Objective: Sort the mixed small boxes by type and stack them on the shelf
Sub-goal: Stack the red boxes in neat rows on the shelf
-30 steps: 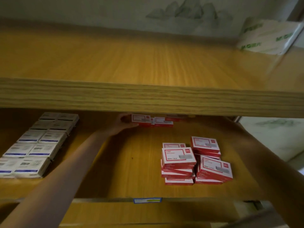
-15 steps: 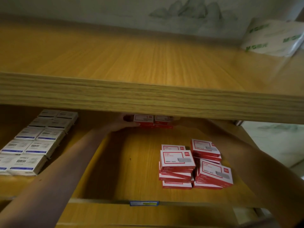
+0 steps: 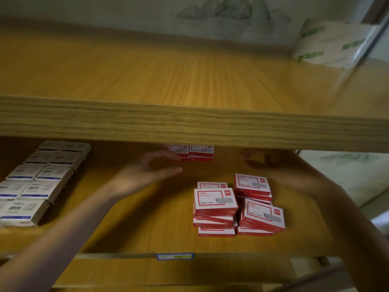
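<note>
Fingers of our left hand (image 3: pixel 145 172) curve loosely, empty, just beside the rear red boxes (image 3: pixel 191 152); our right hand (image 3: pixel 269 163) reaches in shadow, perhaps empty, too dark to tell.

A loose pile of red-and-white boxes (image 3: pixel 235 207) sits on the lower shelf (image 3: pixel 147 232). Behind it, two red stacks (image 3: pixel 190 152) show under the upper board (image 3: pixel 189 123). The left hand (image 3: pixel 145 175) hovers up-left of the pile, fingers relaxed, empty; the right hand (image 3: pixel 271 165), shadowed, hovers behind it. Rows of blue-and-white boxes (image 3: pixel 37 182) lie well left of it.

Bare left forearm (image 3: pixel 69 224) and bare right forearm (image 3: pixel 347 218) end in unadorned left hand (image 3: pixel 145 171) and right hand (image 3: pixel 271 165).
</note>
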`<act>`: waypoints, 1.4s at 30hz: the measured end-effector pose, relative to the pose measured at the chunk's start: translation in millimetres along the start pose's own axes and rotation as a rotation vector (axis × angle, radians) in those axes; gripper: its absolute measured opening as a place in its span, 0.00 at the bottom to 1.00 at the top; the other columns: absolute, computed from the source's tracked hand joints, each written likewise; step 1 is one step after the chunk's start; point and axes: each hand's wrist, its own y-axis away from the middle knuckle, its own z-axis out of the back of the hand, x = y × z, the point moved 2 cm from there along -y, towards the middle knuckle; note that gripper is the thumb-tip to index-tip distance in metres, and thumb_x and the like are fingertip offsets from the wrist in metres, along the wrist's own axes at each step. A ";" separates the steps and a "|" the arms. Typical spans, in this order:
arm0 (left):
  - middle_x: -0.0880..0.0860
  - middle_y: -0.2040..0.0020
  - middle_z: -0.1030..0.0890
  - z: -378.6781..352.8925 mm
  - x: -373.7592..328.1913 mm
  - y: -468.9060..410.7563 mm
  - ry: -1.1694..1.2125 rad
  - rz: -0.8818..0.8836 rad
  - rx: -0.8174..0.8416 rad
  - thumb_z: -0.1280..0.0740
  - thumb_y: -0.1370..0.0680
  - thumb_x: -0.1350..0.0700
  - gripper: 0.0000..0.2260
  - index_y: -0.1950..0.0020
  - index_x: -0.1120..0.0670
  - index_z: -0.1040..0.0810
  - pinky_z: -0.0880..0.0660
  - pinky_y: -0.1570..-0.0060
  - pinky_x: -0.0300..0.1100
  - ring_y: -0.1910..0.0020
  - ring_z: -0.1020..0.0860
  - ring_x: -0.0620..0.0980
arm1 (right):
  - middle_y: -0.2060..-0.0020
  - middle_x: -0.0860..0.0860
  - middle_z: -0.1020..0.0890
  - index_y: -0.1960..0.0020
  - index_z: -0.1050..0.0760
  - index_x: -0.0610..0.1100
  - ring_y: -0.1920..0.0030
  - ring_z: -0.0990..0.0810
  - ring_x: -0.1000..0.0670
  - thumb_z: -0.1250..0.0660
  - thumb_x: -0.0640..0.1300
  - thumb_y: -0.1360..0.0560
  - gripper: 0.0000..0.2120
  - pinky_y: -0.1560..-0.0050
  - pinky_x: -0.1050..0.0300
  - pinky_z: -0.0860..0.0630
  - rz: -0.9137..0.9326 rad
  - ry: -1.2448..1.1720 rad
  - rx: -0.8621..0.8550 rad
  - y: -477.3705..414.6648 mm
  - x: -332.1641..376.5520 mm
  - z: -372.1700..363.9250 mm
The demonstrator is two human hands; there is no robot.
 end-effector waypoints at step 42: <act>0.52 0.38 0.27 24.5 93.0 -26.8 -0.443 0.007 -0.051 0.37 0.25 0.49 0.17 0.38 0.52 0.29 0.38 0.34 0.55 0.38 0.30 0.51 | 0.50 0.48 0.22 0.44 0.27 0.47 0.57 0.24 0.52 0.33 0.56 0.31 0.20 0.62 0.65 0.30 0.189 0.248 0.009 -61.5 1.7 -19.6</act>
